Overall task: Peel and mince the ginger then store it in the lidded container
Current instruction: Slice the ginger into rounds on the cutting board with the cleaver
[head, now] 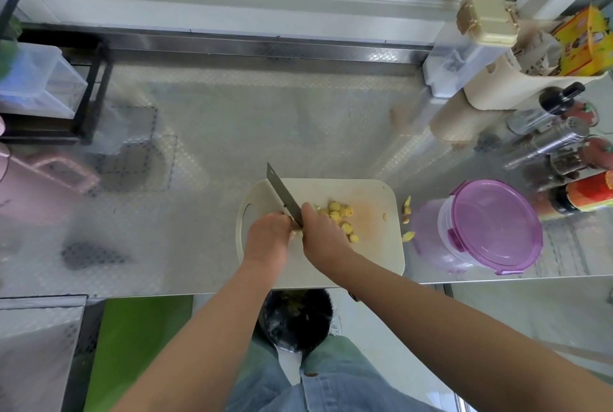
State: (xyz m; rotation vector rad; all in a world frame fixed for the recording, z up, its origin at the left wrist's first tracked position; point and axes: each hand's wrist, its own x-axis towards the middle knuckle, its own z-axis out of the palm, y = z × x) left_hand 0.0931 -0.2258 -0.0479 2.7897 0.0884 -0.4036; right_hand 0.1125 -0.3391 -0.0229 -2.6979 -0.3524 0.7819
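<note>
A cream cutting board (374, 245) lies at the counter's front edge. My right hand (323, 234) grips the handle of a cleaver (282, 194), its blade pointing away to the upper left. My left hand (267, 235) holds a small ginger piece (296, 231) against the board right beside the blade; most of that piece is hidden. Several yellow ginger slices (338, 212) lie in a loose pile just right of my right hand. A clear container with a purple lid (494, 225) stands shut to the right of the board.
Ginger scraps (407, 209) lie between board and container. Spice jars and bottles (560, 149) crowd the right side, with a cream holder (497, 86) behind. A black rack with clear bins (49, 86) is at left. A black bin (298, 318) sits below the counter edge.
</note>
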